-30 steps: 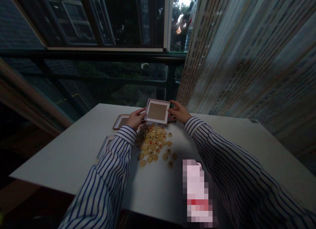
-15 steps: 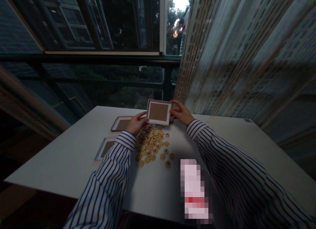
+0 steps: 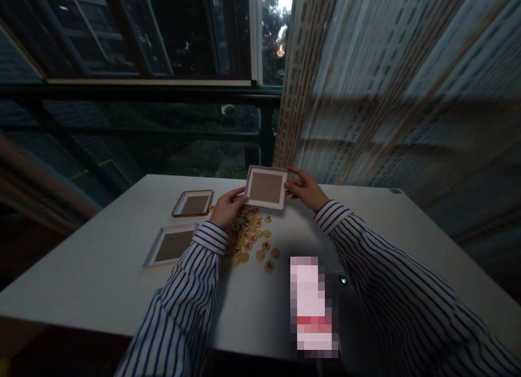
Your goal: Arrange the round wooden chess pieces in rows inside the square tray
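pinching opposite edges of a shallow tray [image 3: 266, 187], the left hand [image 3: 228, 206] and the right hand [image 3: 308, 191] each have a narrow grip closed on it. from where i stand, the tray is tilted, raised at the far side of the round pieces [image 3: 247, 245] on the tabletop [image 3: 101, 279]. if either pinch slipped, it could drop and scatter them.
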{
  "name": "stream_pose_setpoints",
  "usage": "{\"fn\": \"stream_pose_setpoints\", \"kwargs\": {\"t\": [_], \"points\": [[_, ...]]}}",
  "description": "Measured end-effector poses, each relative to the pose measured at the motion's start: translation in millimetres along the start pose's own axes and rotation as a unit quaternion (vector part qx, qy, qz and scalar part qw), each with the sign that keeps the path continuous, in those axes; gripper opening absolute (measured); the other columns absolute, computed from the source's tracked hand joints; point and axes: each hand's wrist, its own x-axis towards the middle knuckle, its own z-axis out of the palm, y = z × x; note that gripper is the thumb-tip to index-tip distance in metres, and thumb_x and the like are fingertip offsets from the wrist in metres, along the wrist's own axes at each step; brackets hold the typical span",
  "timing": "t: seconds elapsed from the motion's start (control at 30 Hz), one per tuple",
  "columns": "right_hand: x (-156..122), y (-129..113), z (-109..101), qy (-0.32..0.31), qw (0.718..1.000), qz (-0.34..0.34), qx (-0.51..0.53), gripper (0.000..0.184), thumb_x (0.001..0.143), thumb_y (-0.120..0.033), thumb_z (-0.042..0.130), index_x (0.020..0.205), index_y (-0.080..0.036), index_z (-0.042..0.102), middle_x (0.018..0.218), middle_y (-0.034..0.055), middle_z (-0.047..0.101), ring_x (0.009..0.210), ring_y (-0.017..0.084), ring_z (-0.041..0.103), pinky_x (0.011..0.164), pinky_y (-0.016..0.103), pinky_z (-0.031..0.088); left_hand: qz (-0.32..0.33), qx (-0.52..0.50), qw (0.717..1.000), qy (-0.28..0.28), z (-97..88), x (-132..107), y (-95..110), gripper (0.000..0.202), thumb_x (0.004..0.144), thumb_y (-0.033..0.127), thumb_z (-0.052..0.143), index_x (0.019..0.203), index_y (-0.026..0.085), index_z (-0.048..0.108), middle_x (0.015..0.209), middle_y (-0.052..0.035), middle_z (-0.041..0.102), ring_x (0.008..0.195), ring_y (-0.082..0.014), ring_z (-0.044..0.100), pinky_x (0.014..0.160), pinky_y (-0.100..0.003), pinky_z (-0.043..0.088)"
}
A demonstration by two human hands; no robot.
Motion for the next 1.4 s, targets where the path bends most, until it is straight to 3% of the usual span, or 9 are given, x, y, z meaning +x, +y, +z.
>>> {"fn": "stream_pose_setpoints", "kwargs": {"t": [0.33, 0.8, 1.07, 1.4], "points": [[-19.4, 9.4, -20.4, 0.03, 0.999, 0.02, -0.005, 0.06, 0.071, -0.022, 0.06, 0.126, -0.02, 0.038, 0.077, 0.0006, 0.064, 0.061, 0.011, 0.059, 0.048, 0.019, 0.046, 0.008, 0.017, 1.0, -0.024, 25.3, -17.9, -6.4, 0.044, 0.061, 0.023, 0.07, 0.102, 0.01, 0.061, 0.087, -0.0052, 0.067, 0.071, -0.0123, 0.061, 0.072, -0.029, 0.052], [-40.5, 19.7, -39.8, 0.066, 0.997, 0.031, -0.005, 0.06, 0.069, -0.027, 0.06, 0.125, -0.018, 0.039, 0.082, 0.004, 0.065, 0.063, 0.012, 0.059, 0.049, 0.022, 0.046, -0.022, 0.045, 0.998, -0.031, 50.1, -27.1, -17.2, 0.037, 0.07, 0.017, 0.063, 0.106, 0.012, 0.06, 0.077, -0.0032, 0.068, 0.055, -0.0084, 0.058, 0.056, -0.021, 0.049], [-52.8, 29.3, -48.7, 0.095, 0.995, 0.026, -0.001, 0.059, 0.069, -0.032, 0.062, 0.122, -0.016, 0.041, 0.086, 0.0053, 0.064, 0.065, 0.012, 0.059, 0.053, 0.024, 0.048, -0.038, 0.01, 0.998, -0.04, 63.1, -30.2, -29.1, 0.038, 0.069, 0.018, 0.064, 0.106, 0.013, 0.059, 0.082, -0.0033, 0.068, 0.066, -0.0094, 0.061, 0.068, -0.024, 0.052], [-74.1, 44.7, -56.0, 0.069, 0.997, 0.04, 0.014, 0.057, 0.068, -0.037, 0.063, 0.118, -0.019, 0.043, 0.086, 0.0046, 0.063, 0.067, 0.013, 0.058, 0.057, 0.027, 0.047, -0.056, -0.03, 0.997, -0.038, 70.7, -38.1, -43.2, 0.037, 0.067, 0.019, 0.067, 0.104, 0.014, 0.061, 0.083, -0.0032, 0.068, 0.072, -0.0106, 0.062, 0.071, -0.025, 0.052]]}}
